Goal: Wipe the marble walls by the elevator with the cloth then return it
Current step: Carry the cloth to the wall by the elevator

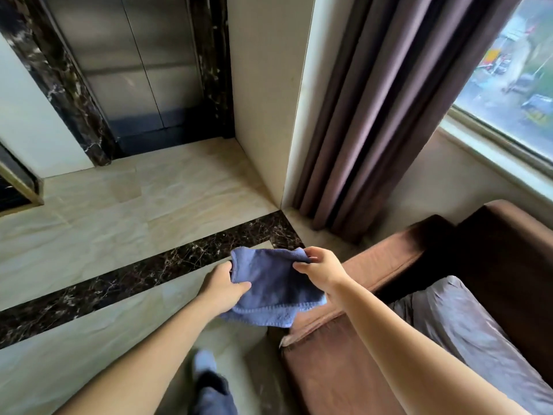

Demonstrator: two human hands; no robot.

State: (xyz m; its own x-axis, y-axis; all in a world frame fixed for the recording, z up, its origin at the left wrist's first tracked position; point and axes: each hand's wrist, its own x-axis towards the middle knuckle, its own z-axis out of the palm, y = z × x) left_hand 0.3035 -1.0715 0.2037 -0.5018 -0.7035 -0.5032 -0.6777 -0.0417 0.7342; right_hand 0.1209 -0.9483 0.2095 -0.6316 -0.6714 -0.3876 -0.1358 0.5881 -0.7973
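A blue terry cloth (275,286) hangs spread between both hands, low in the middle of the head view, above the floor and the sofa's arm. My left hand (223,287) grips its left edge, thumb on top. My right hand (321,268) pinches its upper right corner. The cream marble wall (263,85) stands ahead beside the steel elevator doors (134,64), which are shut and framed in dark veined marble (214,67). Another pale wall panel (27,124) lies left of the elevator.
A brown sofa (374,339) with a grey cushion (466,327) fills the lower right. Purple curtains (386,109) hang by a window (514,70) at the right. The floor is cream tile with a dark marble strip (143,277). My foot (206,381) shows at the bottom.
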